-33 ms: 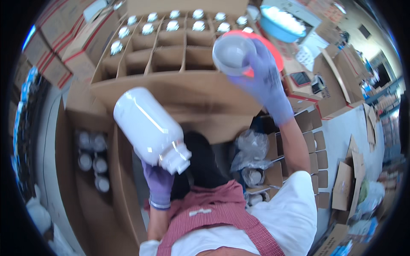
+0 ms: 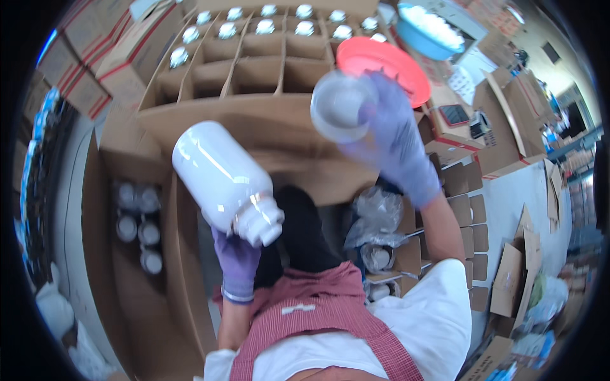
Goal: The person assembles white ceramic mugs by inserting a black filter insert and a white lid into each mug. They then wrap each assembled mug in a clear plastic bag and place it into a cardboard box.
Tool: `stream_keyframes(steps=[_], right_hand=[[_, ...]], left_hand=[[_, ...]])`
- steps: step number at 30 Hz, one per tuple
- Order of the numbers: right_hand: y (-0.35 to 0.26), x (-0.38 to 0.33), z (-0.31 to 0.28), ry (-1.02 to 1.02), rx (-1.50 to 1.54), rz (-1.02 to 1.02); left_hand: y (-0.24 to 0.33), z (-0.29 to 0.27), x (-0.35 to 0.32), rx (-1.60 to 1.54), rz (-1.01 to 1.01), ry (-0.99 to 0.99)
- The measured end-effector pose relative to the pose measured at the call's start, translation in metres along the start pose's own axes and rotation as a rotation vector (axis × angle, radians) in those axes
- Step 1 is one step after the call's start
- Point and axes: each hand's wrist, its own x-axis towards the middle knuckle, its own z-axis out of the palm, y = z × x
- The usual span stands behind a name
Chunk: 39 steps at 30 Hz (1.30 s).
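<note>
My left hand (image 2: 237,261), in a purple glove, grips a large white plastic bottle (image 2: 216,178) by its capped neck, the bottle's base tilted up and away from me. My right hand (image 2: 395,143), also gloved in purple, holds a second white bottle (image 2: 340,105) seen base-on, raised over the near edge of a big cardboard box with dividers (image 2: 254,70). Several cells at the far side of that box hold bottles with shiny tops (image 2: 267,26); the nearer cells are bare cardboard.
An open carton with several bottles (image 2: 136,222) stands at my left. A crumpled clear plastic bag (image 2: 378,216) and a divided carton (image 2: 464,222) lie at my right. A red lid (image 2: 381,60), a blue basin (image 2: 427,28) and stacked boxes (image 2: 89,51) ring the area.
</note>
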Motion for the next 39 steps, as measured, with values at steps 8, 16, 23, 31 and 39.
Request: stream_keyframes(steps=[8, 16, 23, 31, 39], right_hand=[[-0.113, -0.112, 0.041, 0.012, 0.209, -0.111], [-0.112, -0.106, 0.027, -0.159, -0.131, -0.026], [-0.141, -0.113, 0.099, 0.135, 0.388, 0.000], [-0.115, -0.135, 0.147, -0.079, 1.441, 0.828], [-0.133, -0.121, 0.111, -0.321, 1.515, 1.096]], left_hand=[[-0.025, -0.024, -0.006, 0.364, 0.149, 0.115], [-0.008, -0.026, -0.011, 0.106, 0.088, 0.226], [-0.036, -0.008, -0.014, 0.321, 0.175, 0.032], [-0.024, -0.027, 0.008, 0.205, 0.095, 0.170], [-0.033, -0.013, 0.008, 0.231, 0.231, 0.118]])
